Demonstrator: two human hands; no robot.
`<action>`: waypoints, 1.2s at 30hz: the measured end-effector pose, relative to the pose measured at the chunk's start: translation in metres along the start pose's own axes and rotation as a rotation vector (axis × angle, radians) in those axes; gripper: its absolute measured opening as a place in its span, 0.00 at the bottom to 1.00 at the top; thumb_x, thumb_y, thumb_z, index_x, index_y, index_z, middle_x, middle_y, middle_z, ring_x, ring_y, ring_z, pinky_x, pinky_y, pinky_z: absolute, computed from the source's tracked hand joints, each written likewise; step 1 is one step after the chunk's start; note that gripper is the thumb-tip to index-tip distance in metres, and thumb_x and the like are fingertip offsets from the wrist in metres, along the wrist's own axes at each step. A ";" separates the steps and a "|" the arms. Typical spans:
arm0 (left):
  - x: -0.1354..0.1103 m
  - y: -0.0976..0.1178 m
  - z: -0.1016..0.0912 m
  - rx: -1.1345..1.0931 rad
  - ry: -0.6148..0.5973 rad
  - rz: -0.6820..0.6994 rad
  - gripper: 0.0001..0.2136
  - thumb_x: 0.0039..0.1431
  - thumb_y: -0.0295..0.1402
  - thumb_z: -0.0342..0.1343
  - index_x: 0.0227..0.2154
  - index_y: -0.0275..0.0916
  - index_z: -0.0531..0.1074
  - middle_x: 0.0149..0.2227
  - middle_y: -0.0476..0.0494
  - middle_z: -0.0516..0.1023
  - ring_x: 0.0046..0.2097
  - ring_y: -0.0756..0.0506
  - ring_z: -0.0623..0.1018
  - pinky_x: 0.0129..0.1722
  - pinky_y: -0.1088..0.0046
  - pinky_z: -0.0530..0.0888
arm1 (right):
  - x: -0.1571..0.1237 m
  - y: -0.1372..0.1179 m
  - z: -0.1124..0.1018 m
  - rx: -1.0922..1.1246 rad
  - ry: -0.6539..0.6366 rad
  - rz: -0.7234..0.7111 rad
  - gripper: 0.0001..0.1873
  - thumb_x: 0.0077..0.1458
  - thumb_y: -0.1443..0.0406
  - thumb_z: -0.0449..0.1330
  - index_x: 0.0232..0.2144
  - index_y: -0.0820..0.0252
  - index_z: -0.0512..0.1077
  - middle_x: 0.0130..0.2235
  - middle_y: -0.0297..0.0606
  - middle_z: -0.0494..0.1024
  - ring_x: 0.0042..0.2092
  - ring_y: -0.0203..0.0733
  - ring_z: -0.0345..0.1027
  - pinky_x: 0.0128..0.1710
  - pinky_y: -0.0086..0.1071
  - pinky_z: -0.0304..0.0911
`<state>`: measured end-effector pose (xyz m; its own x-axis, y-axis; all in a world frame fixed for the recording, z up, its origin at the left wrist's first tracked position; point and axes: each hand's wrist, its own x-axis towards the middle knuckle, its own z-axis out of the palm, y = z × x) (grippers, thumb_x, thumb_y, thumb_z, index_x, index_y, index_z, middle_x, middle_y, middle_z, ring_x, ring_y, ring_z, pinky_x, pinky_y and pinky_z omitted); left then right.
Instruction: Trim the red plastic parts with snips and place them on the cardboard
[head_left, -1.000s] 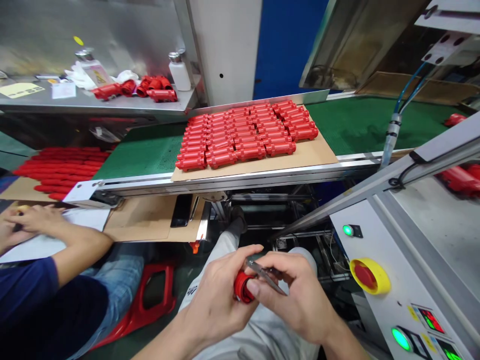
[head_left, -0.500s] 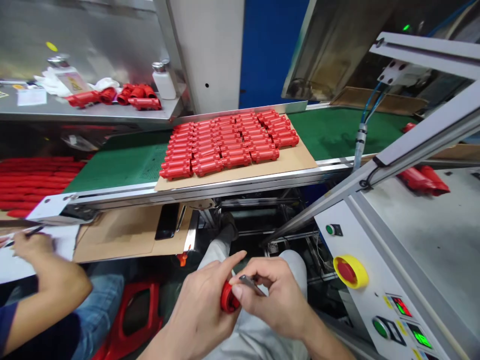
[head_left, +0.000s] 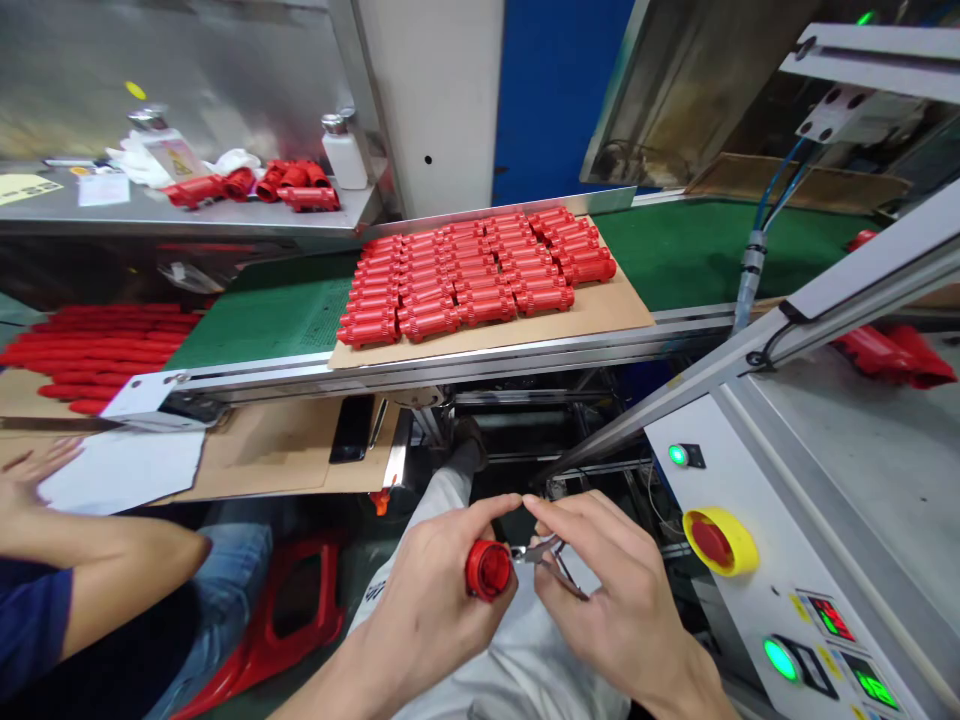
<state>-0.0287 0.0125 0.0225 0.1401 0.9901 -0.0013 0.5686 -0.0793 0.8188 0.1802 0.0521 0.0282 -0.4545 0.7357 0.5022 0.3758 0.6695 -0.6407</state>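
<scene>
Head camera shows the left hand (head_left: 435, 605) closed around a red plastic part (head_left: 487, 570) above the person's lap (head_left: 525, 670), while the right hand (head_left: 622, 610) is pinching small metal pliers (head_left: 547, 555) just beside it.

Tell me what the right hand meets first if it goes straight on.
Most likely the red part in the left hand, just beyond the metal tool the right hand holds; depth is hard to judge here.
</scene>
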 end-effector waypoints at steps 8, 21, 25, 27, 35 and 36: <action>0.000 0.006 0.000 -0.012 -0.013 0.030 0.24 0.56 0.23 0.56 0.55 0.46 0.79 0.38 0.52 0.88 0.36 0.46 0.86 0.37 0.71 0.79 | -0.004 0.003 0.005 -0.119 -0.006 -0.052 0.30 0.60 0.79 0.63 0.63 0.64 0.75 0.41 0.44 0.82 0.39 0.46 0.72 0.37 0.43 0.75; -0.002 0.007 -0.003 -0.038 -0.061 0.039 0.17 0.57 0.22 0.56 0.47 0.47 0.78 0.39 0.52 0.87 0.37 0.46 0.84 0.38 0.71 0.76 | -0.004 0.007 0.003 -0.109 -0.040 -0.114 0.28 0.62 0.77 0.65 0.63 0.63 0.74 0.37 0.38 0.81 0.35 0.41 0.71 0.35 0.39 0.72; -0.001 0.008 -0.004 -0.037 -0.107 -0.003 0.14 0.57 0.22 0.55 0.41 0.45 0.77 0.36 0.52 0.86 0.34 0.45 0.81 0.35 0.70 0.72 | -0.003 0.010 0.002 -0.072 -0.084 -0.112 0.30 0.62 0.77 0.64 0.65 0.60 0.73 0.39 0.37 0.83 0.36 0.41 0.72 0.36 0.38 0.72; -0.002 0.008 -0.005 -0.024 -0.111 -0.014 0.12 0.58 0.22 0.55 0.40 0.44 0.77 0.35 0.51 0.85 0.33 0.45 0.80 0.34 0.70 0.71 | -0.003 0.011 0.002 -0.082 -0.091 -0.121 0.30 0.63 0.77 0.64 0.65 0.60 0.72 0.39 0.37 0.83 0.36 0.41 0.73 0.36 0.38 0.72; -0.001 0.004 -0.005 -0.076 -0.151 -0.056 0.16 0.56 0.22 0.55 0.43 0.45 0.79 0.34 0.52 0.85 0.33 0.46 0.80 0.35 0.70 0.72 | -0.004 0.010 0.005 0.062 -0.071 -0.043 0.22 0.65 0.73 0.66 0.60 0.57 0.79 0.36 0.35 0.84 0.33 0.38 0.76 0.33 0.33 0.73; 0.000 0.004 -0.005 -0.097 -0.159 -0.065 0.17 0.55 0.21 0.55 0.44 0.45 0.80 0.34 0.53 0.85 0.33 0.46 0.80 0.35 0.70 0.73 | -0.005 0.010 0.005 0.170 -0.059 0.040 0.18 0.66 0.71 0.67 0.56 0.54 0.82 0.33 0.32 0.83 0.30 0.36 0.75 0.29 0.30 0.70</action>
<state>-0.0307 0.0124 0.0284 0.2369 0.9614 -0.1403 0.5006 0.0030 0.8657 0.1819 0.0549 0.0166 -0.4901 0.7507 0.4430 0.2550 0.6094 -0.7507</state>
